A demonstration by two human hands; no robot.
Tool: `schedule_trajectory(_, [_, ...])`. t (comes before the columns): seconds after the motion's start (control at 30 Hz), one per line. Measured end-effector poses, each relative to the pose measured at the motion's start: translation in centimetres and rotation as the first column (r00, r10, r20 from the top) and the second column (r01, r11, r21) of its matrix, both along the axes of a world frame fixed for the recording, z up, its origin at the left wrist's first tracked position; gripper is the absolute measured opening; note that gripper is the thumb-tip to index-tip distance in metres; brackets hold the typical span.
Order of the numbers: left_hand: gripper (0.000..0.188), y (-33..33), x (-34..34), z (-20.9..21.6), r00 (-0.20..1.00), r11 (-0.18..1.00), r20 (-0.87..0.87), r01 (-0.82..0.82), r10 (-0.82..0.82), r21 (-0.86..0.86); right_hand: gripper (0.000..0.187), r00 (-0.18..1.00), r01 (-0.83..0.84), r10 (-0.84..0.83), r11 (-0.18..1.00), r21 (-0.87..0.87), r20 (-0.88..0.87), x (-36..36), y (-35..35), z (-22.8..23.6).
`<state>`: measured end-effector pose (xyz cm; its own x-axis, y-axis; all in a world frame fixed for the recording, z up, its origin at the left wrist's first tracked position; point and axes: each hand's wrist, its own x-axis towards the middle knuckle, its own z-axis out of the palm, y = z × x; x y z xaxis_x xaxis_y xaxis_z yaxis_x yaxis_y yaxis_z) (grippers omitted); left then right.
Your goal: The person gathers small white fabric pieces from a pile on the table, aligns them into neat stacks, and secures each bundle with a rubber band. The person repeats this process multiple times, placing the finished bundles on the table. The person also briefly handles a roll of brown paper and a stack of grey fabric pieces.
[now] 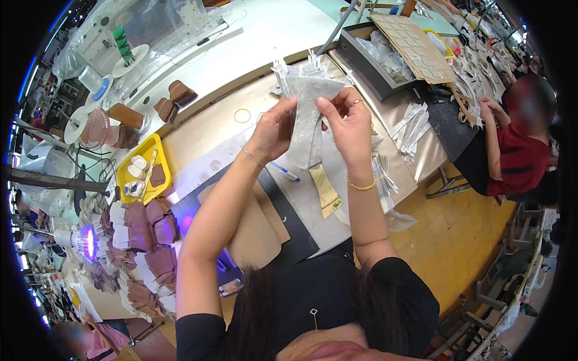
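Observation:
Between my two hands, above the workbench, is a grey, slightly glittery strip piece (pixel 310 108), narrower at its middle, with another piece overlapping its lower end. My left hand (pixel 274 129) pinches its left edge. My right hand (pixel 348 123) has its thumb on the piece's right edge and its fingers bent behind. Behind the strip stands a bunch of thin whitish strips (pixel 289 71), partly hidden. Below my hands a blue-and-white pen (pixel 284 171) and a cream patterned piece (pixel 326 192) lie on the bench.
A yellow tray (pixel 165 174) with small white containers stands at the left, near stacks of brown pieces (pixel 144 225) and a lit lamp (pixel 84 237). Bundled strips (pixel 411 129) and a dark box (pixel 361 57) are at the right. A co-worker in red (pixel 524 144) sits beyond.

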<state>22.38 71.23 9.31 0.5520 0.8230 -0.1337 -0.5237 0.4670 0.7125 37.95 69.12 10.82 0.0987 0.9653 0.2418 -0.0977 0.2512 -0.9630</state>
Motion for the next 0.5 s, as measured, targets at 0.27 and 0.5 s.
schedule_trajectory(0.27, [0.047,-0.2,0.5,0.9,0.962,0.981,-0.267,0.003,0.049,0.192,0.034,0.991,0.066,-0.07,0.997,0.044,0.114,1.3,1.7,-2.1])
schedule_trajectory(0.5, [0.05,3.7,-5.9,4.3,0.873,0.977,-0.48,0.021,0.086,0.212,0.023,0.937,0.312,-0.313,0.95,0.027,0.153,11.2,-0.1,-1.6])
